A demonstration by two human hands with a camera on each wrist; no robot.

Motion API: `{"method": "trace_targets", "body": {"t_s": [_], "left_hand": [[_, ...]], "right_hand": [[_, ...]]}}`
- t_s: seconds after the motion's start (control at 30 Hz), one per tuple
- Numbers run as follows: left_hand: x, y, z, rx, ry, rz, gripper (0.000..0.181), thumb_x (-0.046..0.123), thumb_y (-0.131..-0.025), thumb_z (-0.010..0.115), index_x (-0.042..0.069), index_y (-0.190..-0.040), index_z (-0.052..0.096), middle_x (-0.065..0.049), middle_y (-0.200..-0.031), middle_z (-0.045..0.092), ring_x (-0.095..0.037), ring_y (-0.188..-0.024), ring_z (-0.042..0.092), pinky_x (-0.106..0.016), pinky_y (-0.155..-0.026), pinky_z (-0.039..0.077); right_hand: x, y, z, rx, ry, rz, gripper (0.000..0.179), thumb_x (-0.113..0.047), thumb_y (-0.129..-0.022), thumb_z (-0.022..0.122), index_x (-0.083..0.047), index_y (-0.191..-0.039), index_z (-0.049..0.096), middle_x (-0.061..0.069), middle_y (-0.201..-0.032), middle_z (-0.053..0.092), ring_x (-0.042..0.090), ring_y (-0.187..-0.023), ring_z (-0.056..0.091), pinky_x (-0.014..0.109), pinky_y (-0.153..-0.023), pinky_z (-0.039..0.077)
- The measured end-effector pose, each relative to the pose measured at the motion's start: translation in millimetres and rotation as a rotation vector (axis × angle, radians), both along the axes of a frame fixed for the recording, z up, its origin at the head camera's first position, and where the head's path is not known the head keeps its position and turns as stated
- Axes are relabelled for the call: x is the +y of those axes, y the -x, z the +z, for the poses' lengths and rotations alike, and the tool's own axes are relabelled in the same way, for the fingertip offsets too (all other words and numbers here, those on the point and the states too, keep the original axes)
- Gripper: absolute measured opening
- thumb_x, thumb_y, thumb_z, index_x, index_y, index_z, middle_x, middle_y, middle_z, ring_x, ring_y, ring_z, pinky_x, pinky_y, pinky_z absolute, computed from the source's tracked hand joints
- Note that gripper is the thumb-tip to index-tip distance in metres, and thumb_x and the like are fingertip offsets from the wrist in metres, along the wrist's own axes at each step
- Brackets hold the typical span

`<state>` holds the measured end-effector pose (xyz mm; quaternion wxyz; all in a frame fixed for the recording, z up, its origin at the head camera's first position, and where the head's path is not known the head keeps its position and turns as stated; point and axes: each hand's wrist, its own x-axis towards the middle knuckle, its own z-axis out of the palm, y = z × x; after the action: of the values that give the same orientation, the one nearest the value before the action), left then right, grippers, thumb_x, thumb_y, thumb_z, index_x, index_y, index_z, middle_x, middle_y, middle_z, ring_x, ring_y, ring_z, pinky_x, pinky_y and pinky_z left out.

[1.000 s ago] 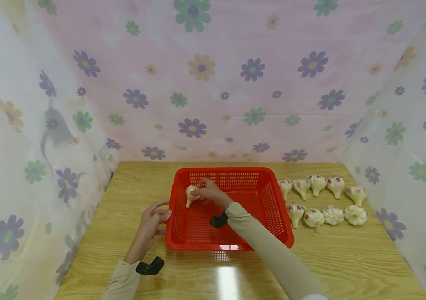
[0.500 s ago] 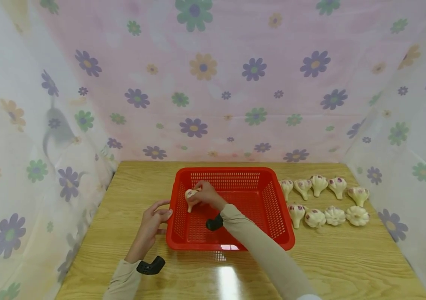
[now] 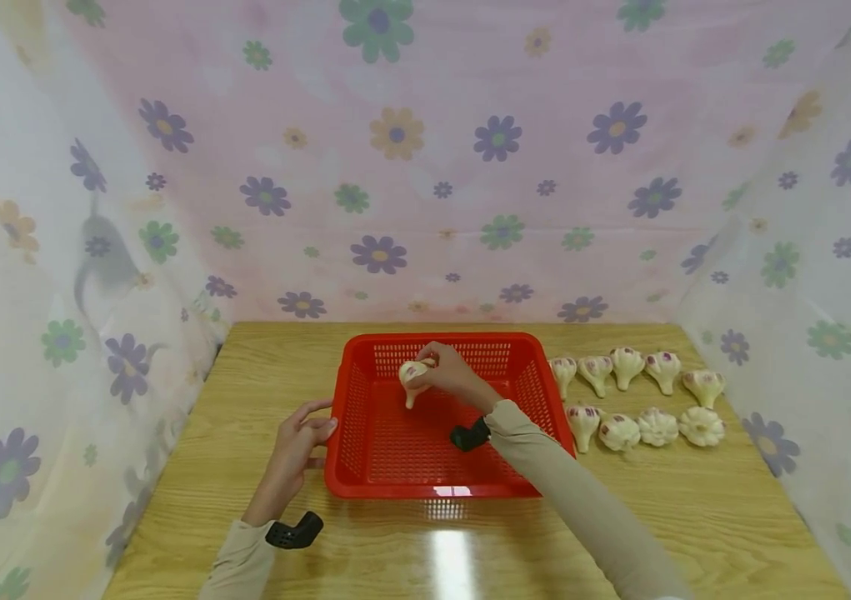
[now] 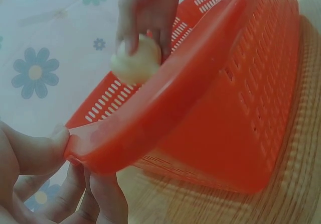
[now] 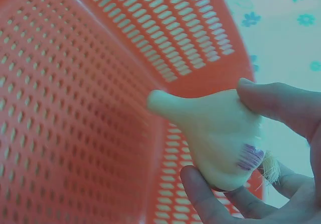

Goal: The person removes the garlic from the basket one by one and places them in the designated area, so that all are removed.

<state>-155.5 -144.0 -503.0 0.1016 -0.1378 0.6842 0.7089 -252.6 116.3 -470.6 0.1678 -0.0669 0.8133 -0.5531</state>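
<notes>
A whitish garlic bulb with purple streaks [image 3: 410,375] is held by my right hand [image 3: 457,373] above the floor of a red plastic basket [image 3: 425,492]. In the right wrist view, thumb and fingers grip the bulb [image 5: 215,128] round its root end, its stem pointing away from the palm. Seen from the left wrist, the bulb [image 4: 138,61] shows just past the basket's rim [image 4: 170,98]. My left hand [image 3: 296,446] pinches that rim at the basket's left side, thumb [image 4: 42,151] above and fingers beneath.
To the right of the basket, several more garlic bulbs lie in two rows, a back row [image 3: 627,367] and a front row [image 3: 618,432]. The wooden table [image 3: 260,358] is walled on three sides by flowered cloth [image 3: 440,208].
My right hand first draws the garlic bulb slightly toward me, then lifts it to the right, away from the basket's left wall. My left hand stays on the rim.
</notes>
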Motion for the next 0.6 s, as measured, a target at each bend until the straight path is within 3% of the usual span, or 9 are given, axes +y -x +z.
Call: {"method": "trace_targets", "body": {"t_s": [0.17, 0.6], "left_hand": [[-0.1, 0.0, 0.4, -0.010, 0.008, -0.004, 0.037, 0.010, -0.091, 0.060, 0.016, -0.127, 0.056, -0.010, -0.100, 0.066, -0.023, -0.080, 0.065, -0.040, -0.057, 0.055], [-0.1, -0.9, -0.9, -0.004, 0.000, -0.015, 0.041, 0.012, -0.092, 0.060, 0.014, -0.132, 0.052, -0.013, -0.105, 0.066, -0.022, -0.081, 0.065, -0.040, -0.057, 0.055]], "right_hand": [[24.2, -8.1, 19.3, 0.042, -0.030, 0.006, 0.039, -0.014, -0.077, 0.078, -0.007, -0.109, 0.056, 0.010, -0.119, 0.052, 0.028, -0.101, 0.052, 0.042, -0.082, 0.049], [78.9, -29.1, 40.9, 0.098, -0.128, 0.011, 0.048, -0.022, -0.077, 0.079, -0.009, -0.117, 0.055, 0.011, -0.128, 0.050, 0.029, -0.104, 0.053, 0.042, -0.081, 0.049]]}}
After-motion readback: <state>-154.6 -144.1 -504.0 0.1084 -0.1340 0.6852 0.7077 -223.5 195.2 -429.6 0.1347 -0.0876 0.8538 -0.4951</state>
